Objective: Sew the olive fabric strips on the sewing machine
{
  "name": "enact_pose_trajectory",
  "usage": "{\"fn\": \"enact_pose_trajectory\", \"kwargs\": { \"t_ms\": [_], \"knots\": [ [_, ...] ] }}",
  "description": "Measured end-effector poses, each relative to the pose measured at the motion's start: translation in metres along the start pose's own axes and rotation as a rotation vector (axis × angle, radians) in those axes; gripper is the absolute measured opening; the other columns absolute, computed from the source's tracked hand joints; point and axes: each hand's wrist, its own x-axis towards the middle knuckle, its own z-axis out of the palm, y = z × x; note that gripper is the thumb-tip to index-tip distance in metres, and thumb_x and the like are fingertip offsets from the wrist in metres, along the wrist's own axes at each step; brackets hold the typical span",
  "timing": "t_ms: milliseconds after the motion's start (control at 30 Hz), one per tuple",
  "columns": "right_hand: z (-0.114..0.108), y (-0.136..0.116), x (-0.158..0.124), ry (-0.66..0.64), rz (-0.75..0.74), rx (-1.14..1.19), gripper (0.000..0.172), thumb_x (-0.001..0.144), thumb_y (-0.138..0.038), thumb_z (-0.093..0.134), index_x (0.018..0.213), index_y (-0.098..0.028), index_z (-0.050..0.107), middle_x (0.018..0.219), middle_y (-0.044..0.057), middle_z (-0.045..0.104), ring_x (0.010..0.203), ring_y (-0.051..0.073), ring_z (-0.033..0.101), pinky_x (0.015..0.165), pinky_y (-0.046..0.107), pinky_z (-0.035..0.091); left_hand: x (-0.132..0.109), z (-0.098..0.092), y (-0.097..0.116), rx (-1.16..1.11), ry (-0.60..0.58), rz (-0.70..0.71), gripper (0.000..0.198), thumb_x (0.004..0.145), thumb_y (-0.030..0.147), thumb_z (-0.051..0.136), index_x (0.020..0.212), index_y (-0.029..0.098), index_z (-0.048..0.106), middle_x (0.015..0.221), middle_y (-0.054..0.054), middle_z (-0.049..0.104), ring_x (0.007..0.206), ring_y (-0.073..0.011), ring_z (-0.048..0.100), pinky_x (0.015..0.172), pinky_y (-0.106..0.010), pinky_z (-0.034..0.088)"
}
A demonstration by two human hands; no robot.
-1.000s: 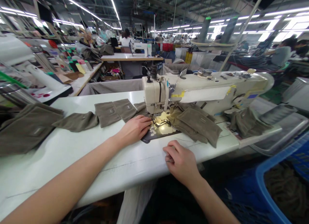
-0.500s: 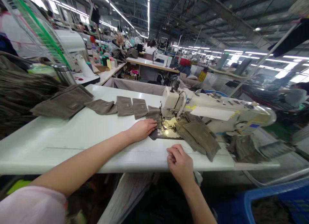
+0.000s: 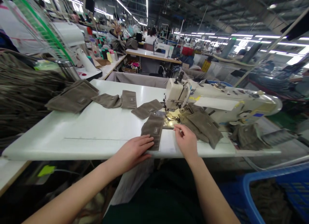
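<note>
A cream sewing machine (image 3: pixel 217 100) stands on a white table (image 3: pixel 101 127). A small taupe fabric piece (image 3: pixel 153 129) lies flat near the table's front edge, just left of the lit needle plate (image 3: pixel 171 120). My left hand (image 3: pixel 134 150) rests flat on its near left corner, fingers stretched out. My right hand (image 3: pixel 187 141) lies to the right of the piece, fingers loosely curled and pointing at the needle plate; I cannot see anything in them. Several similar taupe pieces (image 3: pixel 127 100) trail in a linked row to the left across the table.
A heap of taupe pieces (image 3: pixel 204 124) lies under the machine arm, more (image 3: pixel 248 137) at its right end. A tall stack of taupe fabric (image 3: pixel 21 92) stands at the far left. A blue crate (image 3: pixel 275 191) sits low right. Other workers sit at tables behind.
My left hand has drawn one fabric piece back from the needle to the front edge. My right hand has moved up from the table edge toward the needle plate. The view swung left.
</note>
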Motion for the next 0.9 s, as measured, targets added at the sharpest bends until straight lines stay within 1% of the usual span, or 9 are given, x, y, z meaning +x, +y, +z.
{"fn": "enact_pose_trajectory", "kwargs": {
  "t_ms": [100, 200, 333, 433, 500, 600, 667, 767, 900],
  "knots": [
    [0.011, -0.016, 0.021, -0.145, -0.018, -0.031, 0.030, 0.093, -0.015, 0.047, 0.111, -0.021, 0.069, 0.110, 0.004, 0.075, 0.102, 0.017, 0.069, 0.090, 0.028, 0.051, -0.008, 0.006, 0.005, 0.023, 0.056, -0.010, 0.039, 0.096, 0.028, 0.061, 0.134, 0.017, 0.060, 0.133, -0.012, 0.067, 0.128, -0.0290, 0.059, 0.103, -0.047, 0.054],
    [0.031, -0.030, 0.042, -0.278, 0.006, -0.094, 0.028, 0.096, -0.017, 0.050, 0.117, -0.022, 0.068, 0.124, 0.005, 0.069, 0.113, 0.019, 0.064, 0.097, 0.029, 0.048, -0.009, 0.012, 0.015, 0.067, 0.111, -0.020, 0.034, 0.096, 0.027, 0.061, 0.128, 0.015, 0.063, 0.127, -0.013, 0.069, 0.126, -0.0305, 0.060, 0.102, -0.048, 0.055],
    [0.054, -0.037, 0.057, -0.375, 0.105, -0.218, 0.029, 0.098, -0.020, 0.051, 0.123, -0.017, 0.064, 0.130, 0.013, 0.063, 0.109, 0.024, 0.064, 0.094, 0.034, 0.049, 0.000, 0.016, 0.034, 0.162, 0.115, -0.140, 0.027, 0.092, 0.027, 0.066, 0.114, 0.011, 0.066, 0.113, -0.013, 0.070, 0.120, -0.0334, 0.061, 0.099, -0.050, 0.055],
    [0.058, -0.040, 0.062, -0.411, 0.136, -0.308, 0.025, 0.099, -0.022, 0.051, 0.119, -0.017, 0.065, 0.124, 0.013, 0.063, 0.105, 0.024, 0.065, 0.090, 0.034, 0.049, 0.008, 0.012, 0.041, 0.231, 0.090, -0.188, 0.018, 0.092, 0.023, 0.065, 0.107, 0.014, 0.067, 0.102, -0.010, 0.070, 0.112, -0.0309, 0.063, 0.095, -0.046, 0.056],
    [0.057, -0.042, 0.064, -0.431, 0.124, -0.355, 0.020, 0.099, -0.023, 0.052, 0.113, -0.019, 0.066, 0.119, 0.011, 0.065, 0.103, 0.024, 0.065, 0.088, 0.033, 0.049, 0.011, 0.008, 0.041, 0.262, 0.109, -0.145, 0.019, 0.095, 0.019, 0.058, 0.111, 0.015, 0.066, 0.095, -0.007, 0.069, 0.102, -0.0271, 0.065, 0.091, -0.043, 0.057],
    [0.056, -0.046, 0.066, -0.453, 0.088, -0.404, 0.014, 0.098, -0.023, 0.054, 0.105, -0.021, 0.066, 0.114, 0.009, 0.066, 0.099, 0.022, 0.065, 0.083, 0.031, 0.048, 0.008, 0.003, 0.036, 0.218, 0.182, 0.008, 0.023, 0.099, 0.019, 0.048, 0.115, 0.015, 0.064, 0.094, -0.006, 0.070, 0.091, -0.0215, 0.066, 0.093, -0.042, 0.056],
    [0.056, -0.049, 0.065, -0.457, 0.071, -0.427, 0.013, 0.098, -0.020, 0.054, 0.102, -0.020, 0.066, 0.113, 0.008, 0.066, 0.099, 0.022, 0.065, 0.081, 0.030, 0.047, 0.002, 0.003, 0.033, 0.164, 0.246, 0.081, 0.024, 0.100, 0.020, 0.045, 0.114, 0.015, 0.063, 0.098, -0.007, 0.072, 0.095, -0.0202, 0.065, 0.090, -0.038, 0.055],
    [0.057, -0.055, 0.062, -0.452, 0.056, -0.449, 0.014, 0.098, -0.017, 0.052, 0.100, -0.019, 0.066, 0.112, 0.009, 0.067, 0.097, 0.021, 0.066, 0.079, 0.029, 0.046, -0.009, 0.000, 0.031, 0.142, 0.341, 0.092, 0.023, 0.099, 0.018, 0.048, 0.115, 0.013, 0.062, 0.102, -0.007, 0.073, 0.098, -0.0205, 0.066, 0.081, -0.034, 0.056],
    [0.048, -0.071, 0.067, -0.439, 0.005, -0.458, 0.015, 0.099, -0.016, 0.049, 0.101, -0.019, 0.064, 0.104, 0.007, 0.070, 0.095, 0.020, 0.067, 0.080, 0.028, 0.046, -0.017, -0.016, 0.021, 0.181, 0.400, 0.149, 0.025, 0.099, 0.015, 0.049, 0.121, 0.011, 0.061, 0.106, -0.009, 0.074, 0.097, -0.0197, 0.069, 0.080, -0.031, 0.059]
  ]
}}
